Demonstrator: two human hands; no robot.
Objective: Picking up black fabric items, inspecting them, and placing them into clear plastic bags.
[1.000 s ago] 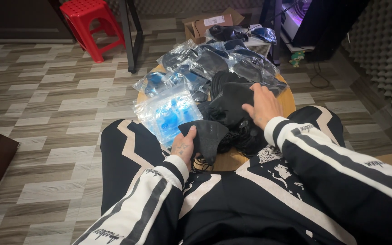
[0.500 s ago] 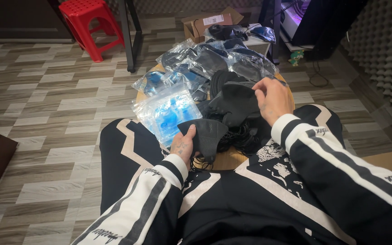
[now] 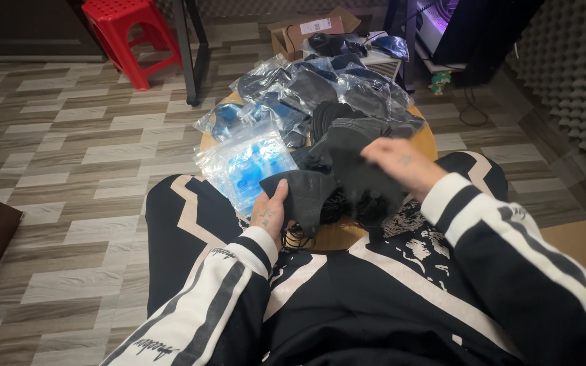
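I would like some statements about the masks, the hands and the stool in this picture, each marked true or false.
1. The left hand holds a black face mask. True.
2. The right hand rests flat on the floor. False: it is raised over the pile of black masks, touching one of them.
3. The plastic stool is blue. False: it is red.
4. A clear bag of blue masks lies beside the left hand. True.
5. The masks lie on a round wooden table. True.
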